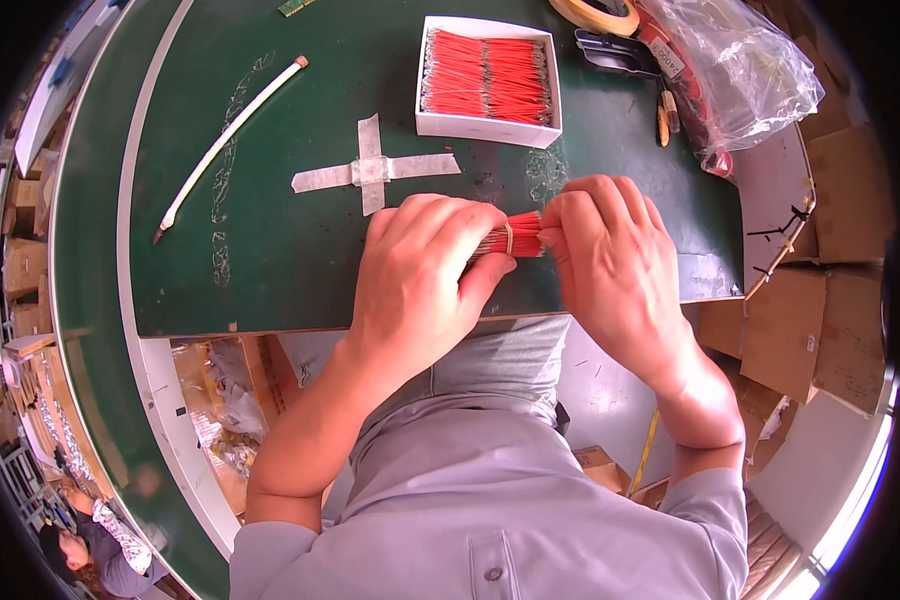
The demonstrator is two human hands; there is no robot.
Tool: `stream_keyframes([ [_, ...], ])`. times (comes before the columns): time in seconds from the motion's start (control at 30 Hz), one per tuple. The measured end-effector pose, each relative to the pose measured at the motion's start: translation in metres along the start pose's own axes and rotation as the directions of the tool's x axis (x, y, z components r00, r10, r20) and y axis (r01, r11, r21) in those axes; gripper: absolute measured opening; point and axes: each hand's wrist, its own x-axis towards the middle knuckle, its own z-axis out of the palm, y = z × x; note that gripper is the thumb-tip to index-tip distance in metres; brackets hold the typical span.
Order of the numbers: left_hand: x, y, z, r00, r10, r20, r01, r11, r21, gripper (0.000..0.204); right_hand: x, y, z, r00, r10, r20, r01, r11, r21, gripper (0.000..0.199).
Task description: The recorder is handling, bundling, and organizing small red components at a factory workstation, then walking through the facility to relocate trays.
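Wire bundle (526,236), clasped by left hand (415,262), points along the table's near edge (260,322) toward right hand (618,255) (can't tell its grip).

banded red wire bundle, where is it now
In the head view, the banded red wire bundle is just right of centre, below the white box, held by the left grip with the right grip at its right end.

bright light, lower-right glare, strongly curved edges

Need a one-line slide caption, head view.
Left hand grips a banded bundle of red wires, right hand at its end; white box of similar wires beyond.
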Motion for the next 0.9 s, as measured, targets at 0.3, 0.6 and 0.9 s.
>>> stream_keyframes([
  [0.3, 0.001, 0.004, -0.002, 0.999, -0.046, 0.012, 0.046, 0.999, 0.0, 0.037, 0.005, 0.013, -0.024, 0.991, 0.027, 0.134, -0.022, 0.999, -0.038, 0.012],
  [0.6, 0.021, 0.013, -0.01, 0.999, -0.005, -0.035, -0.007, 0.943, -0.333, 0.039, 0.004, 0.01, -0.032, 0.986, 0.12, 0.116, -0.156, 0.906, 0.393, 0.01],
  [0.9, 0.047, 0.021, -0.049, 0.951, -0.171, 0.257, 0.288, 0.794, -0.535, 0.037, 0.013, -0.003, -0.039, 0.996, 0.045, 0.076, -0.074, 0.888, 0.453, 0.013],
])
